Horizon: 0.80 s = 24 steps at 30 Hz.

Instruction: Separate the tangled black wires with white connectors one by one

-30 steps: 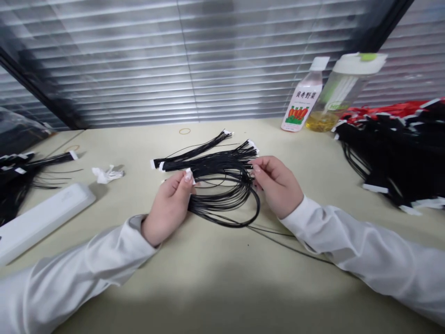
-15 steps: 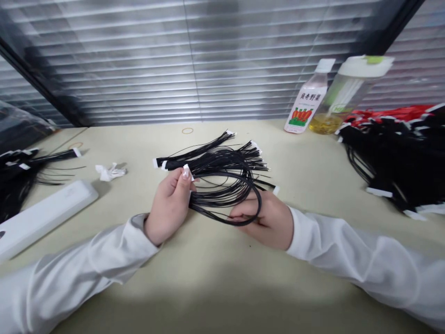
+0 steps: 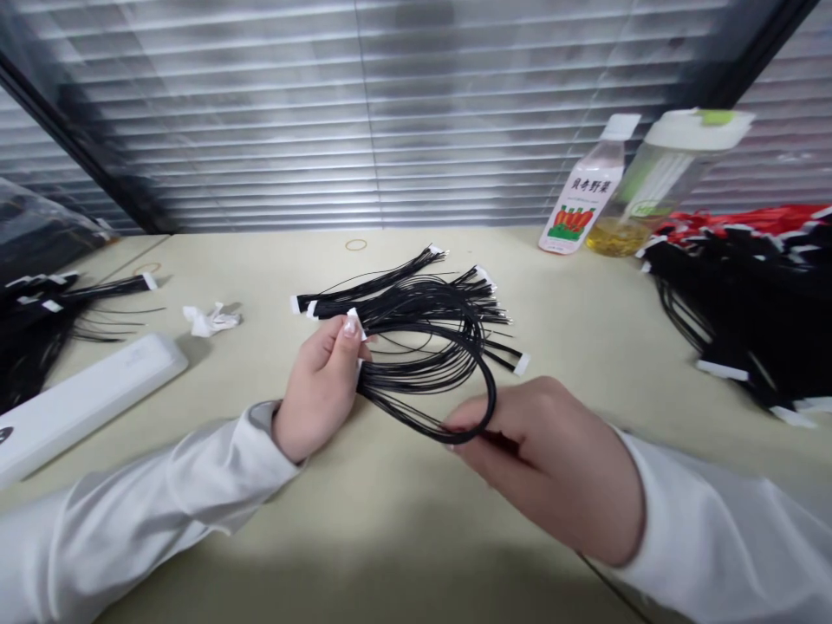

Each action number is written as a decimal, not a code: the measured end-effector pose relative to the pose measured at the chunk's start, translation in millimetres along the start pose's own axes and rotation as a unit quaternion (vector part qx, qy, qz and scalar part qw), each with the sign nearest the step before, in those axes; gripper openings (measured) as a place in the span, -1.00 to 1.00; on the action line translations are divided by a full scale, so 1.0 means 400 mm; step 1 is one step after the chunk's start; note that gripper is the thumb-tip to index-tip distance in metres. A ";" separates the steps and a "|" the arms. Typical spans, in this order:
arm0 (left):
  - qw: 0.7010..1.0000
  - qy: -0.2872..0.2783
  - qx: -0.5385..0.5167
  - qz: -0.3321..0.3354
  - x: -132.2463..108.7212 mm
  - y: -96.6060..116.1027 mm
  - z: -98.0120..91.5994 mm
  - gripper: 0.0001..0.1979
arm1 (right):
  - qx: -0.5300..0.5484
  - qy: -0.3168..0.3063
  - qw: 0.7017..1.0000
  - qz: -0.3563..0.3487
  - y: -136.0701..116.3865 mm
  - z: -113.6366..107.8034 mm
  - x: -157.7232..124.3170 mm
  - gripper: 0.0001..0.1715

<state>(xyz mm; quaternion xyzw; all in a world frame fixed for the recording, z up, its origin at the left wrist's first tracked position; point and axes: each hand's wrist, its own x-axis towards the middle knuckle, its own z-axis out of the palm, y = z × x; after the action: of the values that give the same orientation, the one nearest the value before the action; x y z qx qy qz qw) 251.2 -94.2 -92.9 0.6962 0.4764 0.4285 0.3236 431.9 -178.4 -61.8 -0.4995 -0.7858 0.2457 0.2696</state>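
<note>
Left hand: half closed, thumb and fingers pinching the wire bundle just below a white end tab. Right hand: curled, fingers hooked around the bundle's long loop.

Wire bundle: thin black wires, white tabs at the ends, held over the cream table, its far ends lying on the surface.

Beyond the bundle: rubber band; to the right, plastic bottle, label reading "贝奇野菜" above a picture of carrots; clear tumbler, white lid, yellow liquid inside.

Right of the bundle: heap of black and red wires.

Left of the bundle: crumpled tissue; black wires; long white plastic case.
</note>
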 end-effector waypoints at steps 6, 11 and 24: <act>0.999 0.030 -0.042 -0.004 0.003 -0.016 0.002 -0.62 | 0.402 -0.193 0.861 0.245 -0.024 0.056 -0.041 -0.75; 0.996 0.042 -0.071 -0.018 0.006 -0.030 0.006 -0.59 | 0.613 -0.076 0.711 0.337 -0.015 0.093 -0.023 -0.58; 0.996 -0.008 -0.076 -0.048 0.014 -0.037 0.007 -0.60 | 0.434 0.408 0.801 0.058 0.068 -0.047 0.058 -0.90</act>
<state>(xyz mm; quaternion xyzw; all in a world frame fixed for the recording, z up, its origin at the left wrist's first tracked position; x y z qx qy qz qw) 249.1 -84.2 -105.2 0.6494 0.4725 0.4420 0.3996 453.9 -144.5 -61.7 -0.4290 -0.3844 0.3498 0.7388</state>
